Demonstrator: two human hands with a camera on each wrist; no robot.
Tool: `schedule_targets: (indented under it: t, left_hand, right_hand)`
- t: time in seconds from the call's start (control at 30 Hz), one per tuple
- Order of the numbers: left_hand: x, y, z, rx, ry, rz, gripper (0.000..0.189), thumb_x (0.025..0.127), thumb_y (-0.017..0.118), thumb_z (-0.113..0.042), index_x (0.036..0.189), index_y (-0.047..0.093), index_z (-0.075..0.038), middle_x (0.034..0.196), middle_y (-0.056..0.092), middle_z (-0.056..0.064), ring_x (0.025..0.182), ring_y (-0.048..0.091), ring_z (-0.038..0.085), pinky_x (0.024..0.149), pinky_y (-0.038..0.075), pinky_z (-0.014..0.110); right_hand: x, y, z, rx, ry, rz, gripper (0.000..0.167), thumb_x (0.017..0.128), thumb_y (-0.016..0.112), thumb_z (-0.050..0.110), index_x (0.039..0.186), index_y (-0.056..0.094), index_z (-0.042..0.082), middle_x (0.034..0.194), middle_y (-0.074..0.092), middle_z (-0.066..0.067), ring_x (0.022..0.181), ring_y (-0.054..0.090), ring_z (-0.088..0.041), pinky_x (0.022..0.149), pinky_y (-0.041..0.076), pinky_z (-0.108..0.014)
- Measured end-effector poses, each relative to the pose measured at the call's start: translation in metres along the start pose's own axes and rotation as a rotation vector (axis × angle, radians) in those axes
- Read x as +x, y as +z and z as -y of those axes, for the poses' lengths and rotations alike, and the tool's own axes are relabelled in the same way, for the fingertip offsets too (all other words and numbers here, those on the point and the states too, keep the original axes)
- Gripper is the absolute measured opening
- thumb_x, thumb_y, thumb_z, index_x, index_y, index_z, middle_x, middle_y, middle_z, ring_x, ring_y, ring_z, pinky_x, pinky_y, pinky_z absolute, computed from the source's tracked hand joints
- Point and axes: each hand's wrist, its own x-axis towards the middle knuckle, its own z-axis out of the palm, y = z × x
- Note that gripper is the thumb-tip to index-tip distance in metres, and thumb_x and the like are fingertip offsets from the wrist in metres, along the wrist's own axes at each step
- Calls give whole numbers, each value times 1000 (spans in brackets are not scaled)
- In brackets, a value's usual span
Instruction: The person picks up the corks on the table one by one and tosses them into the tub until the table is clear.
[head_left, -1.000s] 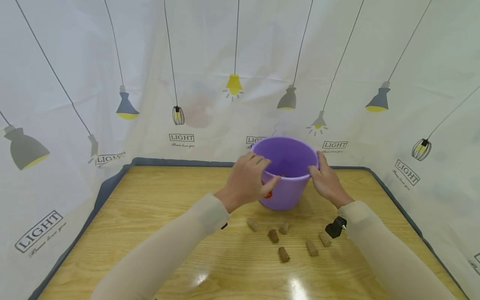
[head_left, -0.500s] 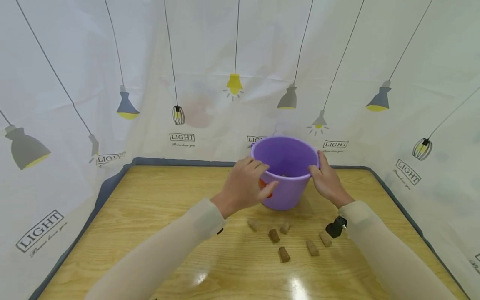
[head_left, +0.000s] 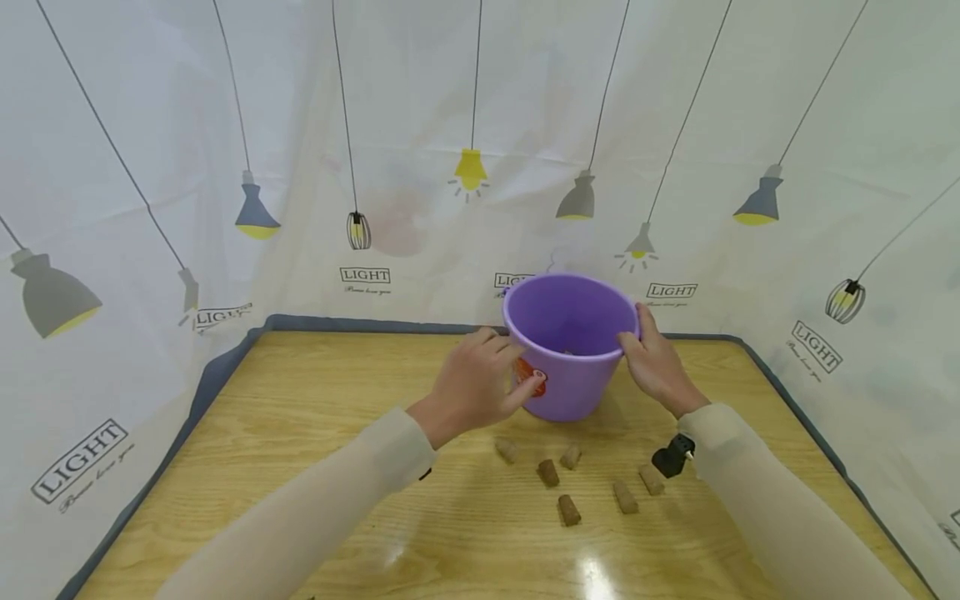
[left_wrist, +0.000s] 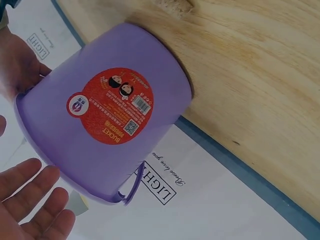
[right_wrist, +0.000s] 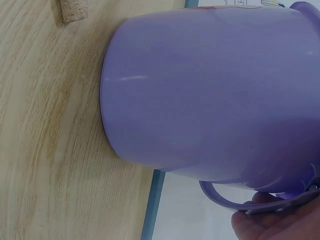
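Observation:
A purple plastic bucket (head_left: 570, 387) stands upright near the back of the table, with a red sticker (left_wrist: 119, 107) on its side. My right hand (head_left: 654, 360) grips the bucket's rim at the right, thumb over the edge, its fingers by the loop-shaped handle (right_wrist: 232, 204). Just left of the bucket is my left hand (head_left: 472, 385), fingers spread and holding nothing; the left wrist view shows its fingertips (left_wrist: 47, 175) close to the rim, and I cannot tell whether they touch. Something small and brown, mostly hidden, lies inside the bucket.
Several corks (head_left: 568, 510) lie scattered on the wooden table (head_left: 315, 433) in front of the bucket. Behind the table hangs a white sheet (head_left: 420, 250) printed with lamps. A black wrist device (head_left: 672, 456) sits under the right sleeve.
My left hand has come off the bucket's rim and drawn back to the left and down, uncovering the red sticker. The right hand and the bucket have stayed in place.

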Motion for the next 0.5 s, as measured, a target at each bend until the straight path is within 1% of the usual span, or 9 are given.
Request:
schedule_targets:
  t: [0.1, 0.2, 0.23, 0.3, 0.4, 0.5]
  left_hand:
    - [-5, 0, 1, -20, 12, 16, 28, 90, 75, -38, 102, 73, -12, 90, 73, -1, 77, 61, 18, 68, 51, 30]
    - [-10, 1, 3, -49, 27, 32, 24, 89, 76, -36, 95, 73, -13, 86, 71, -1, 76, 61, 17, 67, 51, 29]
    - [-11, 1, 4, -54, 32, 36, 23, 89, 77, -36, 89, 72, -14, 82, 70, -2, 74, 60, 16, 65, 50, 28]
    - [-15, 1, 5, -63, 44, 47, 22, 88, 77, -35, 86, 72, -14, 79, 69, -3, 71, 58, 14, 64, 49, 27]
    - [-19, 3, 8, -77, 61, 73, 22, 88, 79, -35, 90, 74, -13, 79, 69, -4, 70, 55, 12, 64, 47, 26]
    - [-22, 4, 10, -89, 71, 113, 24, 88, 80, -35, 98, 76, -13, 83, 72, -4, 72, 56, 12, 66, 48, 26]
  right_hand:
    - [0, 0, -2, 2, 3, -2, 74, 106, 32, 38, 166, -4, 11, 167, 21, -24, 151, 23, -45, 121, 21, -64]
    - [1, 0, -2, 7, 2, -2, 74, 106, 31, 38, 165, -4, 11, 167, 20, -23, 151, 22, -45, 121, 21, -63]
    - [1, 0, -3, 9, 3, -1, 75, 106, 31, 38, 165, -4, 11, 167, 20, -23, 152, 22, -45, 121, 21, -63]
    - [1, 0, -2, 13, 2, 2, 75, 106, 31, 39, 165, -5, 11, 167, 20, -23, 152, 22, -44, 121, 21, -63]
    - [2, 0, -2, 16, 3, 1, 75, 106, 31, 39, 166, -4, 11, 166, 21, -24, 151, 23, -45, 121, 22, -63]
    - [2, 0, -1, 10, 3, -2, 74, 106, 32, 38, 166, -3, 11, 166, 22, -24, 151, 24, -44, 121, 23, -63]
